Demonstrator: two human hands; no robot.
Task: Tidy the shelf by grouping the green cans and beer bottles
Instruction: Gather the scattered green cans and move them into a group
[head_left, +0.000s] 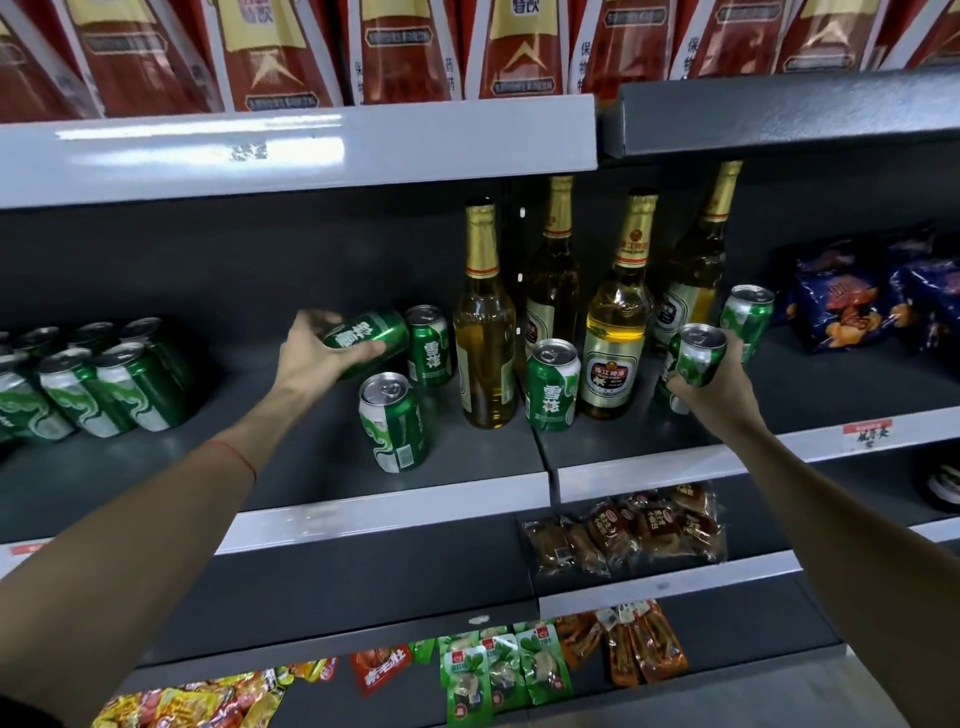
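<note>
There is one view, from a wide-angle camera worn on the person's head. It faces a store shelf (291, 483) head-on from close range, tilted slightly downward, so the middle tier sits at the centre, the tier above cuts across the top edge and two lower tiers fill the bottom. Both forearms reach in from the bottom corners towards the middle tier. The wide lens bows the shelf edges, most near the frame's sides. No second view shares the scene.
</note>
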